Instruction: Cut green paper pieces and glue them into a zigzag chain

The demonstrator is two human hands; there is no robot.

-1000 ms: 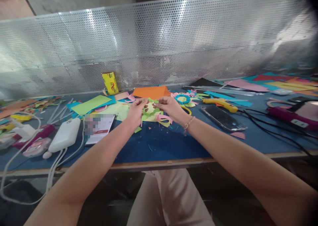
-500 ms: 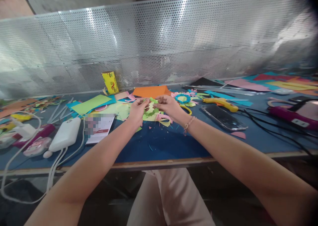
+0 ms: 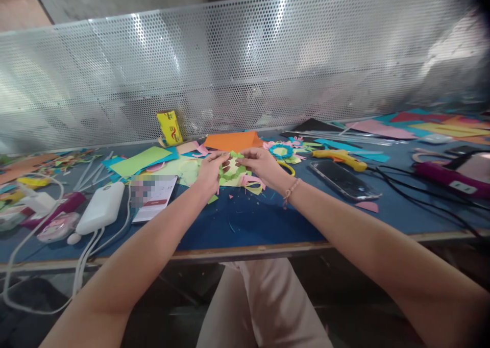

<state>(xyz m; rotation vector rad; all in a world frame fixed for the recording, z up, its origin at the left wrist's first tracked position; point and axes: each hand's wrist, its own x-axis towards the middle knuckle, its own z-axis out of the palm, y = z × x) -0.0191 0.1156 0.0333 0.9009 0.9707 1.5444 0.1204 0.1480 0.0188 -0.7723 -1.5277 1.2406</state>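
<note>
Between my hands is a green paper ring with a scalloped, folded edge (image 3: 234,172), lying around a pale green centre. My left hand (image 3: 212,172) pinches its left side with thumb and fingers. On the other side, my right hand (image 3: 262,165) grips the upper right edge, fingers bent. A pink and pale yellow paper loop (image 3: 253,183) sits just below my right fingers. Behind the hands lies an orange paper sheet (image 3: 233,141). To the right of my right hand are a blue paper flower (image 3: 281,150) and a yellow scissors handle (image 3: 287,168).
A yellow glue gun (image 3: 340,159) and a dark phone (image 3: 344,180) lie to the right. On the left are a white power bank (image 3: 101,207) with cables, another phone (image 3: 158,200) and green paper (image 3: 140,161). A yellow box (image 3: 170,127) stands before the perforated metal screen (image 3: 237,67).
Both hands stay in nearly the same place. The green paper ring sits slightly lower and flatter, and more of its folded edge shows.
</note>
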